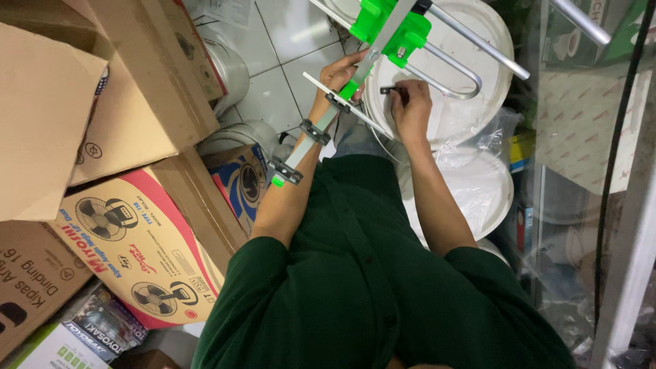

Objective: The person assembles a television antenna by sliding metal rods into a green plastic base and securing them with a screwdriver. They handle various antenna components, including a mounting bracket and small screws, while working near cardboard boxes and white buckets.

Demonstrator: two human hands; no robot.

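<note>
- Bright, even indoor light from overhead; shadows are soft and short.
- Mild glare on the white buckets and the glossy floor tiles.
- The dark green shirt reads flat, with little detail.
- Edges bend slightly from the wide lens; the metal rod at upper right is soft.

antenna boom — grey metal bar, green plastic bracket, tilted diagonally | small dark screw — beside the bar
</note>
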